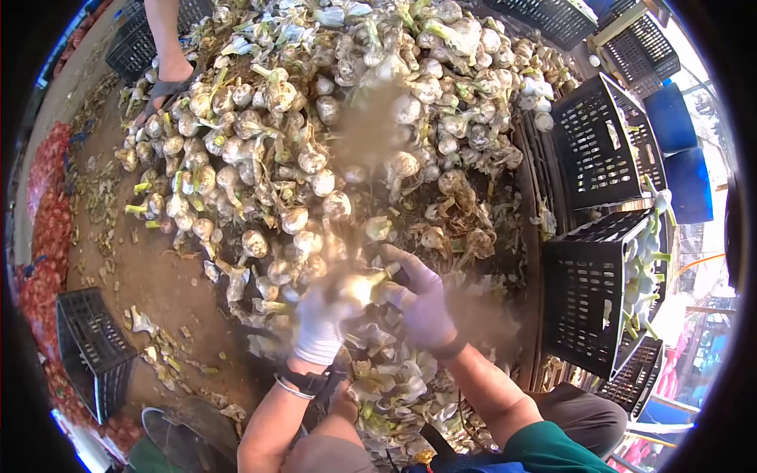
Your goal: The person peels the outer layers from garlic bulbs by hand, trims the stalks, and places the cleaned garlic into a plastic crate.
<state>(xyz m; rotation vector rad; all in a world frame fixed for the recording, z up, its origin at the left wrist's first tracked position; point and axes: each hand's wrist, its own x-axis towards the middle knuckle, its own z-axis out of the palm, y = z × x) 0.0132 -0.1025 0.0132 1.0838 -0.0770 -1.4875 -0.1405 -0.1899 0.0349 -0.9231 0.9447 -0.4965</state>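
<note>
My left hand point(318, 327), in a white glove, is closed around a garlic bulb point(355, 290) whose stem end points right. My right hand point(426, 303), also gloved, has its thumb and index finger on either side of that stem. Motion blurs the bulb and the fingertips, and the left fingers are partly hidden behind it. Beyond both hands spreads a large heap of garlic bulbs point(315, 183) with dry roots and cut stems. Loose peeled leaves point(398, 378) lie below my hands.
Black plastic crates point(583, 296) stand along the right, one holding garlic stalks point(643, 268). Another crate point(95, 347) is at the left near red mesh sacks point(49, 284). Blue barrels point(686, 177) are far right. Another person's sandalled foot point(173, 69) is beside the heap.
</note>
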